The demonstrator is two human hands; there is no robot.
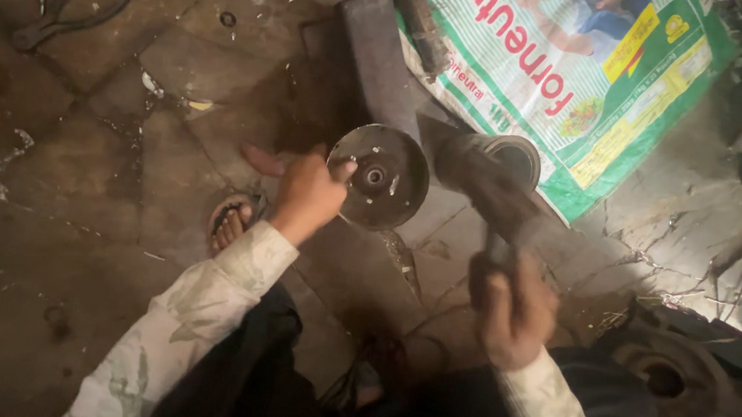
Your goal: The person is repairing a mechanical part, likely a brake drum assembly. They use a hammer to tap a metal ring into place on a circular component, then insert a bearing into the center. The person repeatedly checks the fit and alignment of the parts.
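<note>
Down low, the left hand is seen clamped on the near edge of a round metal disc, thumb laid across its face, the disc held up on edge against a dark steel block. A small hub is visible at the disc's centre; whether it is a nut or a boss cannot be told. The right hand is closed around the handle of a hammer, whose head is blurred by motion and shown just right of the disc; contact with the disc cannot be made out. Pale patterned sleeves cover both forearms, and dark trousers fill the bottom of the view.

A sandalled foot is planted on the stone floor just left of the left hand, partly hidden by the wrist. A short metal ring lies behind the hammer head, half screened by it. A printed green and white sack is spread beyond, cut off at the top edge. Pliers lie well apart at upper left. At lower right a rusty hub-like part is dimly seen, its outline lost in shadow.
</note>
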